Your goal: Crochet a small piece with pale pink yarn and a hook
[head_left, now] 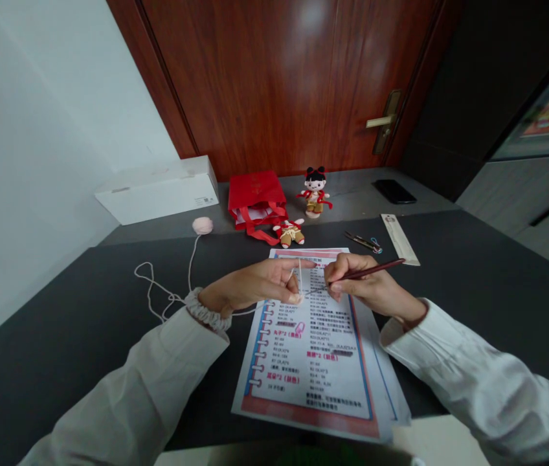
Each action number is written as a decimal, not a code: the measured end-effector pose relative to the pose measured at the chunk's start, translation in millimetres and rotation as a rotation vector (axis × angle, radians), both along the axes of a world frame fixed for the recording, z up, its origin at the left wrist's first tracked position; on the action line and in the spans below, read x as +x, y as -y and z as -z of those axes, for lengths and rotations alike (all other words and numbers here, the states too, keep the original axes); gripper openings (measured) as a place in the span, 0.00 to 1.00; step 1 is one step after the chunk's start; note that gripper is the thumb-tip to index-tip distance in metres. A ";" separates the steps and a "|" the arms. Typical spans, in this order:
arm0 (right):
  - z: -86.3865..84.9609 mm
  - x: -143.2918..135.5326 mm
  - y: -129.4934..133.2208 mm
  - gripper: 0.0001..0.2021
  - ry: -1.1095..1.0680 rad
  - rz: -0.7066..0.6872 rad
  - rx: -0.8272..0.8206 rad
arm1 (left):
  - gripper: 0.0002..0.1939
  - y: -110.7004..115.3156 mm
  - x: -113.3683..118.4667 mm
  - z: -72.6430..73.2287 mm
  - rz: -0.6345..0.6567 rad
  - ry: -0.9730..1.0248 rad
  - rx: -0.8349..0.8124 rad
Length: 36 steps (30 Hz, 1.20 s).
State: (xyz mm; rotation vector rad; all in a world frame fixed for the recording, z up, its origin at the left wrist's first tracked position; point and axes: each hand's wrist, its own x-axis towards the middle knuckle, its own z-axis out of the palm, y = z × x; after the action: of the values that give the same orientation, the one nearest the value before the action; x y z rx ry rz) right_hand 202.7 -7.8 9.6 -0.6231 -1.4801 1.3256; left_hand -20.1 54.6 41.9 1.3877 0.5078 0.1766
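Note:
My left hand (250, 285) pinches pale yarn (300, 277) between thumb and fingers. Its index finger points right, with the strand running upright from it down to the thumb tip. In my right hand (364, 285) is a crochet hook with a dark reddish-brown handle (381, 266), closed in the fingers. The thin metal end of the hook reaches left to the yarn at my left thumb. Loose yarn trails past my left wrist to a small pale pink yarn ball (202, 225). Beneath both hands lie printed pattern sheets (323, 424).
Behind the hands are a red gift bag (257, 188), a headless crochet doll body (290, 234) and a finished doll (314, 191). Small scissors (362, 241), a narrow white packet (399, 238) and a black phone (394, 191) lie right. A white box (158, 191) stands back left.

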 end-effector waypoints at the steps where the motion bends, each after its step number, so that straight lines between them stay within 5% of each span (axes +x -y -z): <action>1: 0.9 -0.4 -0.4 0.08 -0.015 0.002 -0.012 | 0.35 0.1 0.2 -1.0 -0.004 0.000 0.019; 8: 2.2 0.3 -1.1 0.06 -0.039 0.027 -0.023 | 0.35 6.0 3.3 -7.9 -0.083 -0.027 0.090; 13: 2.7 -0.8 -1.8 0.07 -0.181 -0.056 -0.200 | 0.34 13.4 9.4 -13.3 -0.123 -0.020 0.176; 22: 9.6 -20.6 -0.6 0.09 -0.474 -0.086 -0.496 | 0.35 31.7 28.7 0.7 -0.458 0.072 0.457; 36: 13.8 -31.5 8.9 0.08 -0.280 0.165 -0.200 | 0.42 41.9 28.5 6.1 -0.479 0.152 0.232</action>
State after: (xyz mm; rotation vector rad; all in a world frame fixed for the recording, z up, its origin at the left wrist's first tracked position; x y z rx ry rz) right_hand 171.2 -16.7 -4.1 -0.6430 -1.0572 1.3790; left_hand 8.4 12.6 35.8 1.4433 0.7021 0.7435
